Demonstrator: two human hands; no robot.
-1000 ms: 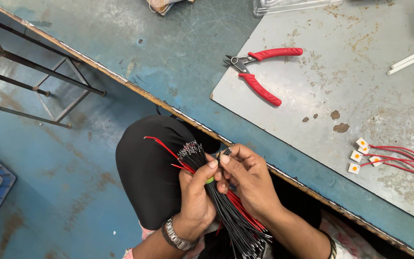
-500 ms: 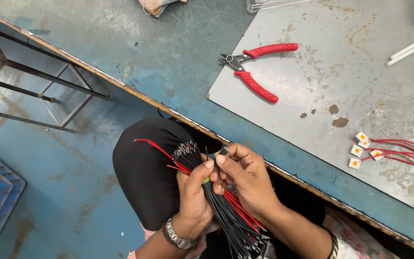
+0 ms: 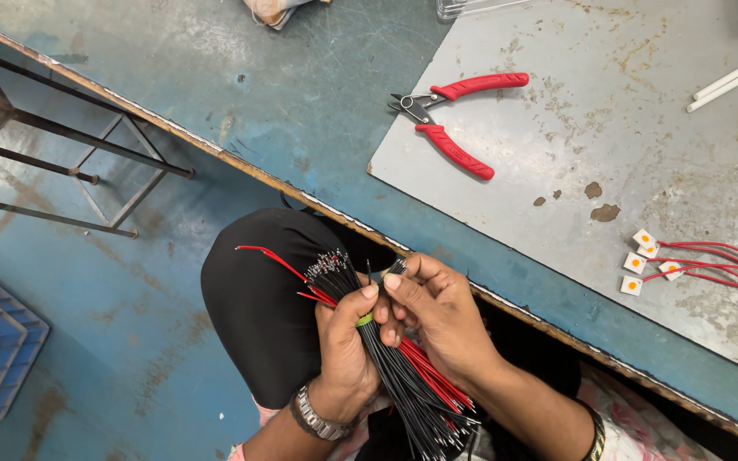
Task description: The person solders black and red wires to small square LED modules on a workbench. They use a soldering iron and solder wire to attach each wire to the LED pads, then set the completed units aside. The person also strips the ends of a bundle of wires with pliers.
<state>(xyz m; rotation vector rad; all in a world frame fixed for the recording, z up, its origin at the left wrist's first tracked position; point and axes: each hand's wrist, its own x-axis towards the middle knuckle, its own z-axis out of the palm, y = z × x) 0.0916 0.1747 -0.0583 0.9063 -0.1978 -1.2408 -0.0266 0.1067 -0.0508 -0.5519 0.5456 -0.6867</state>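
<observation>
My left hand (image 3: 348, 341) is closed around a thick wire bundle (image 3: 386, 350) of thin black and red wires with bare stripped tips, tied by a green band and held over my lap just below the table (image 3: 301, 111) edge, while my right hand (image 3: 437, 307) pinches a single wire at the bundle's top. On the table's grey sheet (image 3: 608, 111) lie one pair of red-handled cutters (image 3: 450, 111), well apart from my hands, and four small white squares with orange centres (image 3: 645, 261) on red leads.
</observation>
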